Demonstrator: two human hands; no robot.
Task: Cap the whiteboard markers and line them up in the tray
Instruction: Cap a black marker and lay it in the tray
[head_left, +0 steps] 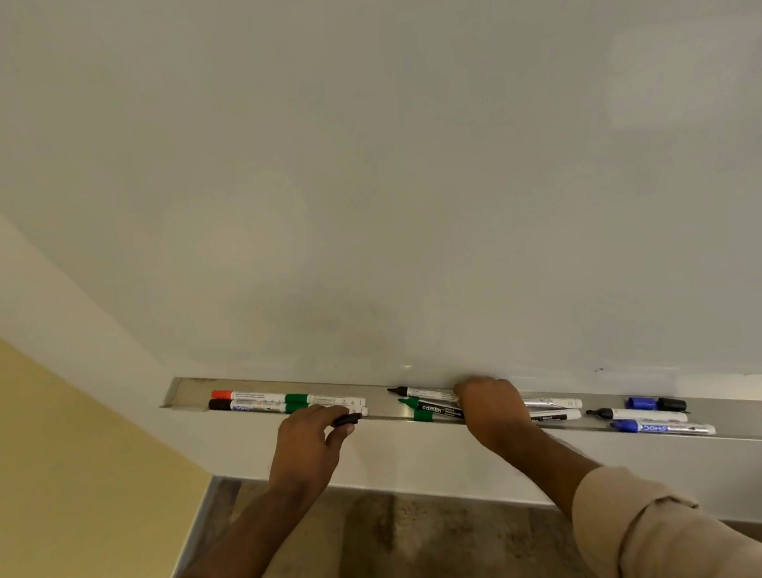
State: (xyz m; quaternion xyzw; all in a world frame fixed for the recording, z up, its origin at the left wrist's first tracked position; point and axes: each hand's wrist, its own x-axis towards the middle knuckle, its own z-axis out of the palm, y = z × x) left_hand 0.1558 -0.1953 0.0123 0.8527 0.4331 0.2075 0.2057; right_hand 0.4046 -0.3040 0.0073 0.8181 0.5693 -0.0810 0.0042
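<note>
Whiteboard (404,150) fills most of the view, blank, above both my hands. Metal tray (379,409) runs along its lower edge; its right end is cut off by the frame. My right hand (493,405) lies in the tray over several markers, hiding their middles; I cannot tell whether it grips any. My left hand (309,440) pinches a black cap (347,420) at the tray's front lip. Beyond my left hand: capped red and black markers (251,398). Between my hands: an uncapped black marker (417,393). Right of my right hand: blue markers (653,415). Below, mottled floor (435,535); yellow wall (43,475) left.
</note>
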